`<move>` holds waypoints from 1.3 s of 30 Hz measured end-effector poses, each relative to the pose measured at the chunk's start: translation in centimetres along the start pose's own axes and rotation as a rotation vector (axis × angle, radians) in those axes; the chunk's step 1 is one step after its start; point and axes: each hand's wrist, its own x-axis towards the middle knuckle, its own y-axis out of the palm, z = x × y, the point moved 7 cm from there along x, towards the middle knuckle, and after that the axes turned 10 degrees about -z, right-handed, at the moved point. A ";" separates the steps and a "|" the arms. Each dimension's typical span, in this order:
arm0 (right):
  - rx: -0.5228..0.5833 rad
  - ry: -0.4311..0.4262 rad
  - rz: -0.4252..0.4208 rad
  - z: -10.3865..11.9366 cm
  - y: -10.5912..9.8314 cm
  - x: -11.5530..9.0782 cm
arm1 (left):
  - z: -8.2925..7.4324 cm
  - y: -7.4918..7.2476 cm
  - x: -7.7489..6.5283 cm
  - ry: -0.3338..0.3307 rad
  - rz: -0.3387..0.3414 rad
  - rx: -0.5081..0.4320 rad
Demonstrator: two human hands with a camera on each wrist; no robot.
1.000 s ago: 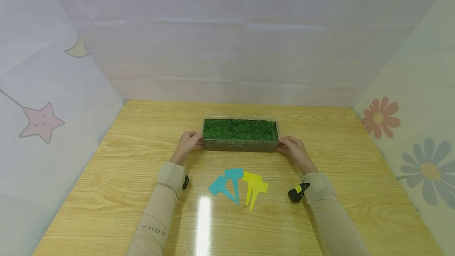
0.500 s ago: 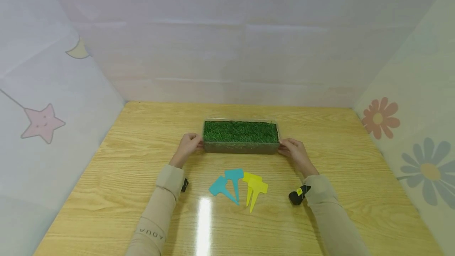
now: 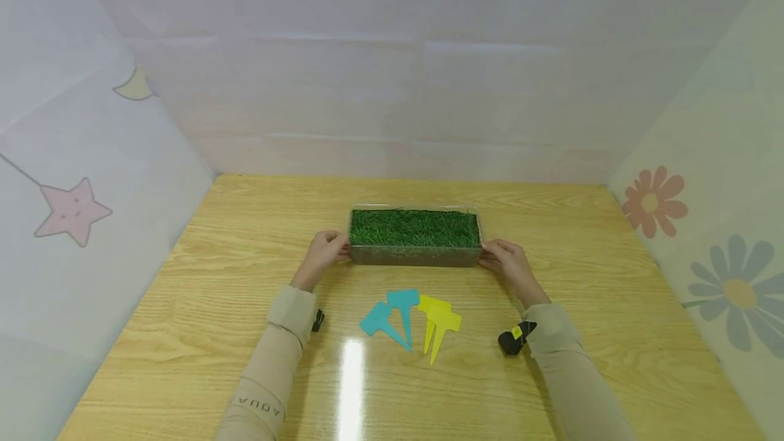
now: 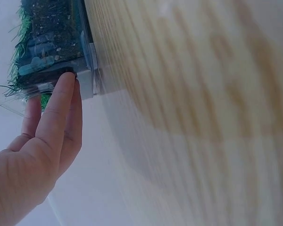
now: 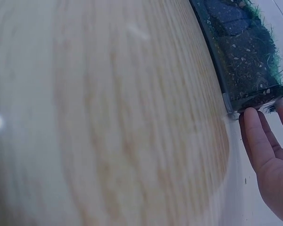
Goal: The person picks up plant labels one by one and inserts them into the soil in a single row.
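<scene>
A clear rectangular planter box (image 3: 416, 256) with dark soil and green grass (image 3: 415, 227) stands on the table in the head view. At its left end is my left hand (image 3: 326, 250), and the left wrist view shows straight fingers (image 4: 56, 108) pressing the end wall low down. My right hand (image 3: 510, 259) touches the opposite end. In the right wrist view its straight fingertips (image 5: 250, 113) meet the lower wall, with the thumb near the rim. Two blue plant labels (image 3: 403, 299) and two yellow plant labels (image 3: 442, 319) lie flat in front of the box.
The wooden table (image 3: 202, 332) reaches back to a pale wall (image 3: 392, 107). Side walls carry a pink star (image 3: 72, 211) and printed flowers (image 3: 654, 202). A black wrist camera (image 3: 513, 340) sits by the right sleeve, over the table.
The planter box has slid slightly toward me, both hands moving with it at its ends. The last half second shows almost no motion. The plant labels stay put.
</scene>
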 end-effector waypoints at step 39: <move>-0.533 -0.001 -0.047 1.4 -0.1 -3.2 | -0.4 -1.0 -1.7 0.195 -0.035 0.361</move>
